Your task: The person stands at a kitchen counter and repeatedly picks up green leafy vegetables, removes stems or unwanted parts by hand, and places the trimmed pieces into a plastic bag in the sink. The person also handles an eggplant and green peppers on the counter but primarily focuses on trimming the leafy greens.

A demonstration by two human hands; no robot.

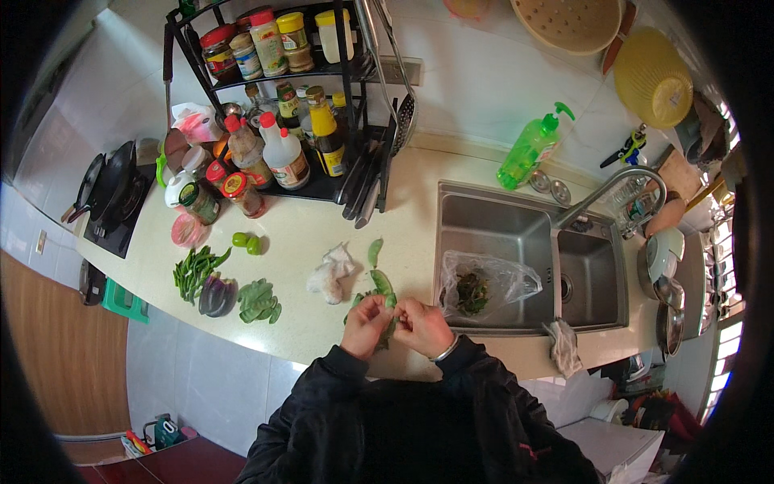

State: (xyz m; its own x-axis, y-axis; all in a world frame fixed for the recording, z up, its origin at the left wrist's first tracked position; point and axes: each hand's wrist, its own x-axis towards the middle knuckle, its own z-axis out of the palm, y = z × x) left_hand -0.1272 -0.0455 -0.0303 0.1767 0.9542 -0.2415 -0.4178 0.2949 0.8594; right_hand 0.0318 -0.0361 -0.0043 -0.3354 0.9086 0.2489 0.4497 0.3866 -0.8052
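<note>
My left hand (366,327) pinches a flat green bean pod (390,300) over the front of the counter. Thumb and fingertips of my right hand (425,330) close at the same pod's edge; a bracelet circles that wrist. Below and between the hands lie more green pods (384,340), partly hidden by them. Two loose pods, a nearer one (380,282) and a farther one (375,253), rest on the counter just beyond. To the left is a heap of flat pods (259,301). A crumpled white cloth or tissue (331,272) sits between that heap and my hands.
A steel double sink (496,212) on the right holds a plastic bag (520,281) with leafy scraps. Further left are an eggplant (217,295), green chili peppers (196,272) and small green peppers (247,242). Behind stands a black spice rack (272,75). A rag (563,348) overhangs the front edge.
</note>
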